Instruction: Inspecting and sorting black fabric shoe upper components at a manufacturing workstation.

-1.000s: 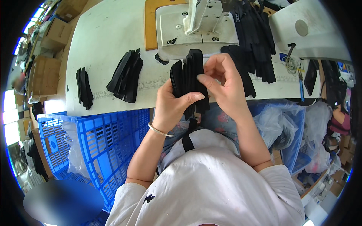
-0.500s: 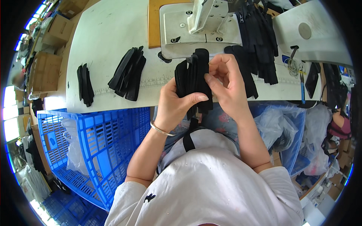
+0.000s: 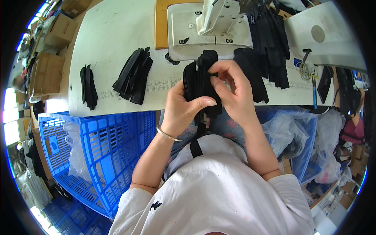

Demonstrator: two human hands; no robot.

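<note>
A thick bundle of black fabric strips (image 3: 203, 84) stands upright at the table's near edge, its lower end hanging past it. Around its left side wraps my left hand (image 3: 186, 105), the thumb pressed across the front. My right hand (image 3: 234, 88) pinches the strips at the bundle's right edge between thumb and bent forefinger; the other fingers curl behind. On the table to the left lie a fanned bundle of black strips (image 3: 133, 76) and a smaller one (image 3: 89, 87). More black strips (image 3: 252, 72) lie just beyond my right hand.
A white sewing machine (image 3: 209, 29) stands at the far middle. Black zippers (image 3: 270, 43) are heaped beside it. Blue-handled snips (image 3: 314, 92) lie at the right. A blue plastic crate (image 3: 88, 156) sits below the table's left; plastic bags (image 3: 288, 129) fill a bin on the right.
My right hand has shifted slightly left, its fingertips now over the bundle's upper right part. The left hand keeps its hold in place.
</note>
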